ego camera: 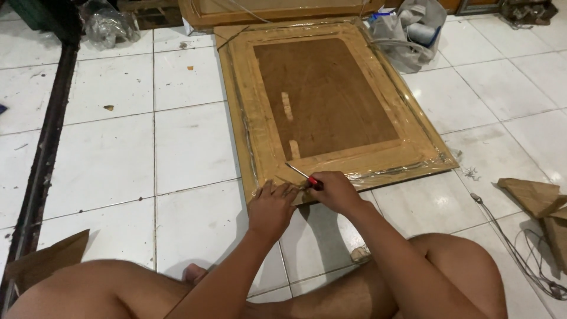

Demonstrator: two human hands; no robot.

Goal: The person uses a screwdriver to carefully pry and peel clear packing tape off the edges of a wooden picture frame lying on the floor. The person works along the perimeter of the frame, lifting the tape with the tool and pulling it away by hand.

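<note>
A wooden frame [248, 112] with a brown back panel lies flat on the white tiled floor, wrapped in clear plastic film. My right hand [333, 190] grips a red-handled screwdriver [302, 173] whose metal tip points up-left onto the frame's near edge. My left hand [270, 208] presses flat on the frame's near left corner, fingers spread on the film, right beside the other hand.
My bare legs are folded at the bottom of the view. Brown cardboard scraps [540, 198] and a thin cable [514, 242] lie at the right. A grey plastic bag [407, 35] sits behind the frame, another wooden frame [277, 10] beyond. A dark rail [50, 136] runs along the left.
</note>
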